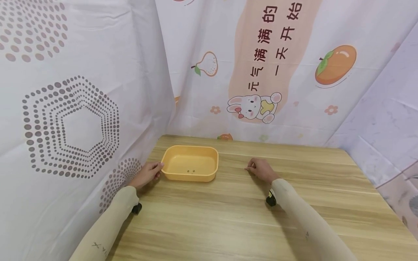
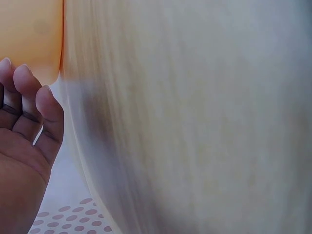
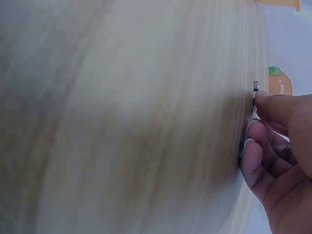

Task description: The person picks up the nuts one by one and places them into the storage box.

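Observation:
A yellow rectangular plastic basin (image 1: 190, 178) with rounded corners stands on the wooden table. Two small dark pieces (image 1: 191, 171) show on its floor, too small to identify. At the basin's left rim, my left hand (image 1: 149, 174) holds the edge; in the left wrist view its fingers (image 2: 48, 109) curl beside the basin's wall, and the thumb is out of sight. To the right of the basin, my right hand (image 1: 261, 169) pinches a small silver metal piece (image 3: 256, 86) between thumb and fingers, just at the tabletop. The fingers hide part of that piece.
The wooden table (image 1: 209, 214) reaches back to a printed curtain (image 1: 196, 98). On the left, a white dotted curtain (image 1: 137, 90) hangs close by the left arm. A pale curtain (image 1: 385, 119) borders the right side.

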The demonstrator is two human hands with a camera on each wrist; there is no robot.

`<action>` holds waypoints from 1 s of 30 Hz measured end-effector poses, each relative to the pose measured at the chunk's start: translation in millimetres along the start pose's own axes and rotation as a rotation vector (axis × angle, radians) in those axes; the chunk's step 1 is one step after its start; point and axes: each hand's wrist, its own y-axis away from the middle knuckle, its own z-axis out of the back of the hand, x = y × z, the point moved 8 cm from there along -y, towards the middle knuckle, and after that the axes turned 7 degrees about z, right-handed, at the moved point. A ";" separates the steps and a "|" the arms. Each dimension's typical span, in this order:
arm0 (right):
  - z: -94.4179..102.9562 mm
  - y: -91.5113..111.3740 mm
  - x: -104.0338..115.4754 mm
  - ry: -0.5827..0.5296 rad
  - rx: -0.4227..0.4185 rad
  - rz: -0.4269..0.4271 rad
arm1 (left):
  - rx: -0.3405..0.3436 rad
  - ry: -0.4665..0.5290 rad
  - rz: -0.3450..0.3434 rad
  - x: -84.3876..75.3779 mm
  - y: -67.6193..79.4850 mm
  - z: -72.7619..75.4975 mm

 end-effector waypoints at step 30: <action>0.2 -5.1 4.4 0.102 0.008 0.039 | 0.021 -0.010 0.005 -17.3 9.5 -0.4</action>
